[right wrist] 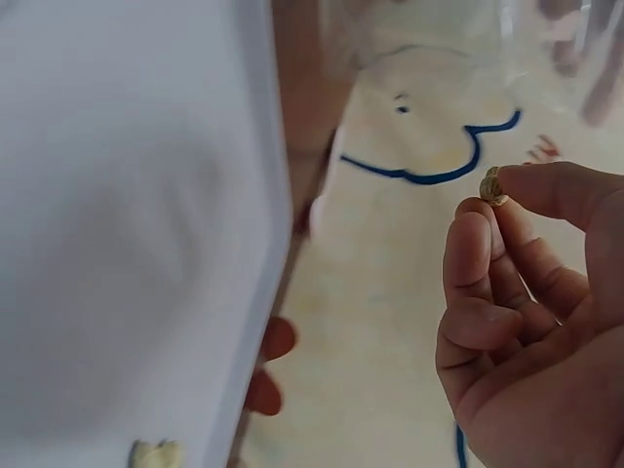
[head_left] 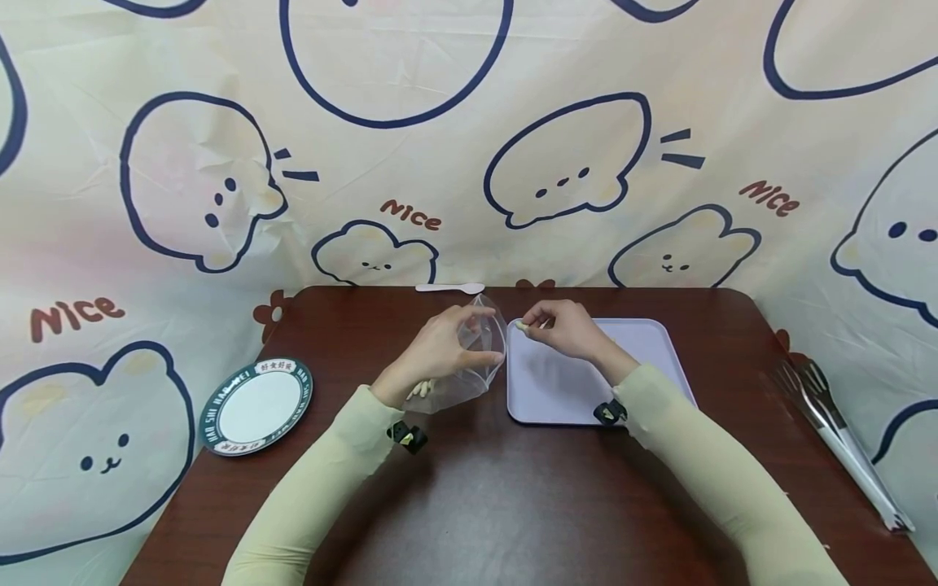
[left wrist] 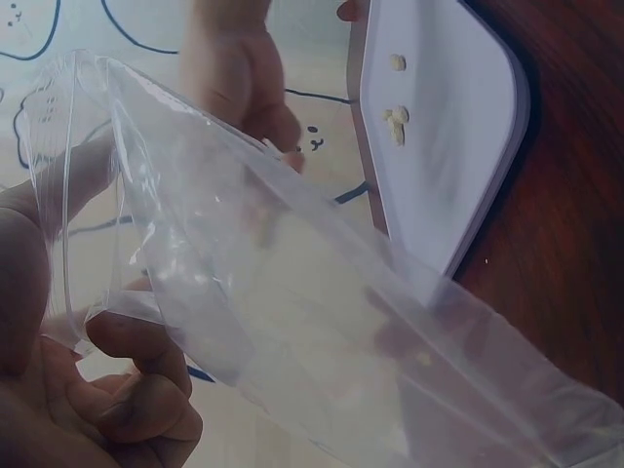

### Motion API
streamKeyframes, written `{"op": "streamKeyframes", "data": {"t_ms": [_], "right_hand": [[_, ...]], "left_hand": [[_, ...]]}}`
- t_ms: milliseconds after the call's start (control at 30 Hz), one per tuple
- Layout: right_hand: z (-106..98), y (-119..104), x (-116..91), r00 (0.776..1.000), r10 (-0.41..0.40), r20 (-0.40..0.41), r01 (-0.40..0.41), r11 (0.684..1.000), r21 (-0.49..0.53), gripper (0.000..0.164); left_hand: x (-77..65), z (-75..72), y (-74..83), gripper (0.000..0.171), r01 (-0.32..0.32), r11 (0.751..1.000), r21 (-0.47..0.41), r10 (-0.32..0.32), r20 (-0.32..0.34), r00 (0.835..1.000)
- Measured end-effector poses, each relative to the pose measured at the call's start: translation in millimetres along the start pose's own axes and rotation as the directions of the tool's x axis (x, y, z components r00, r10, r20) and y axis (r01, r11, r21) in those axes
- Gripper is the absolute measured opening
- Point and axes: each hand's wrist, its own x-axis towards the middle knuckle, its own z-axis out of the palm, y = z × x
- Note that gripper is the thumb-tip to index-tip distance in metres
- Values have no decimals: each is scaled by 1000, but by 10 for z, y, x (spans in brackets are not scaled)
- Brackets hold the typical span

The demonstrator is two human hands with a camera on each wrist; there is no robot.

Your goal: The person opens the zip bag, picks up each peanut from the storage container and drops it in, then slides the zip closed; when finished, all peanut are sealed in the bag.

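Note:
My left hand holds a clear plastic bag, thumb and fingers spread apart at its mouth, which faces right. Several small pale pieces show at the bag's lower left end. Between thumb and fingertips my right hand pinches a small knobbly pale piece, like a peanut, above the far left corner of a lilac tray. A few similar pieces lie on the tray in the left wrist view.
On the left of the brown table lies a white plate with a green patterned rim. A white plastic spoon is at the far edge. Metal tongs lie along the right edge. A printed cloth backdrop surrounds the table.

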Motion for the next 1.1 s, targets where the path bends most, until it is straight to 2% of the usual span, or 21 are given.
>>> {"op": "streamKeyframes", "data": {"t_ms": [233,600,900,1100], "right_hand": [[-94,-252,-101,999,-36,8,36,999,36,11],[-117,-503,-188,995,-95,10,95,994,57,12],[-84,-585,-182,989,-135,58,133,990,41,10],[-70,-578,-187,987,-147,58,145,989,34,11]], "left_hand": [[13,10,10,72,14,1000,0,-14,3,1000],[10,4,9,71,17,1000,-7,-17,0,1000],[8,6,-5,72,16,1000,-15,-16,0,1000],[-4,-7,10,72,17,1000,-22,-18,-3,1000]]}}
